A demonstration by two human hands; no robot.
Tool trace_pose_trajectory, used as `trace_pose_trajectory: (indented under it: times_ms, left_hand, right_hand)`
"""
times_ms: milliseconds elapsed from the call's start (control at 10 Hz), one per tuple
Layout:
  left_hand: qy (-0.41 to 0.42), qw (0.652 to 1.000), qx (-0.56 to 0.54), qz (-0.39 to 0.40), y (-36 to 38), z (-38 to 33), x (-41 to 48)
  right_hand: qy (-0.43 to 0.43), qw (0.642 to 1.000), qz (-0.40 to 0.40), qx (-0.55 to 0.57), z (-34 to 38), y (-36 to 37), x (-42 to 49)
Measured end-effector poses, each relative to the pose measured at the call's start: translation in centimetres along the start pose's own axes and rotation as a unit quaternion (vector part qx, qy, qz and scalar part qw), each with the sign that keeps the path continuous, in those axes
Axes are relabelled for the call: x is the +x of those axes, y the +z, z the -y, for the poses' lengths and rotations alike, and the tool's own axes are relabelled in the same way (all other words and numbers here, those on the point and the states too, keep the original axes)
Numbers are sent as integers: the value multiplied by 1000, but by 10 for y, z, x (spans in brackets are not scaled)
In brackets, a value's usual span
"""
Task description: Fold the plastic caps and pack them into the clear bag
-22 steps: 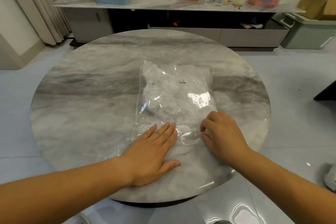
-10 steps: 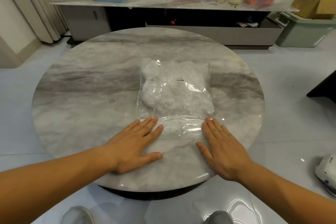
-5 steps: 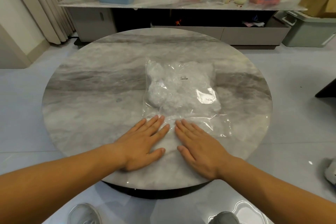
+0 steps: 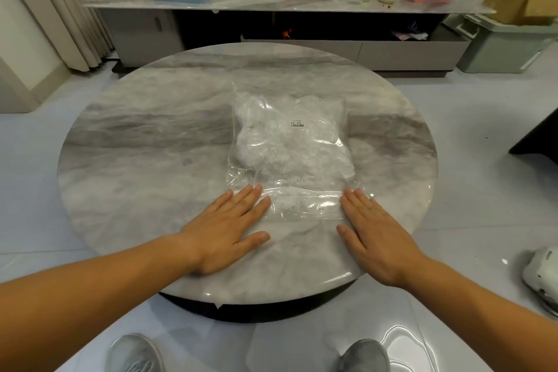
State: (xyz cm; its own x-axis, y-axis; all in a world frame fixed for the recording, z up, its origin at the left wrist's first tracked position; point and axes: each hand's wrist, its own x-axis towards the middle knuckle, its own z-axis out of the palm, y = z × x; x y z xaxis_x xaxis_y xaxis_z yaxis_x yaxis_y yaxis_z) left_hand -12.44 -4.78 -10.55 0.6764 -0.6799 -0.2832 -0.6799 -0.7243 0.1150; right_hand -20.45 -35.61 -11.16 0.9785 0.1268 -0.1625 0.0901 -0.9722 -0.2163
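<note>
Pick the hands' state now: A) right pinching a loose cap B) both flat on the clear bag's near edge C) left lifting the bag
B: left hand and right hand lie flat, straight-fingered, on the near corners of the clear bag on the table.

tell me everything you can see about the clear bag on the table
The clear bag is thin, glossy, crinkled plastic, lying flat on the round marble table, right of centre. It bulges with a white mass of plastic caps filling its far part; the near strip looks flatter. A small white barcode label sits on top. The left hand and right hand, fingers straight, press its near corners.
</note>
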Motion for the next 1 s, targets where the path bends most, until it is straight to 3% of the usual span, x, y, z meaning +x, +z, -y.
trace_pose_trajectory:
  times_ms: [600, 800, 900, 1000]
  left_hand:
    - [-149, 988, -5, -34, -28, 86, 2]
    - [-124, 992, -23, -30, -44, 98, 7]
    - [-81, 988, 19, -131, -50, 113, 11]
    - [-110, 958, -68, -257, -59, 131, 11]
  right_hand:
    - [-71, 997, -1, -8, 53, -23, 110]
    - [-65, 998, -22, 1, 50, -43, 129]
    - [-107, 989, -99, 5, 38, -51, 140]
    - [-130, 973, -190, 34, 24, -57, 151]
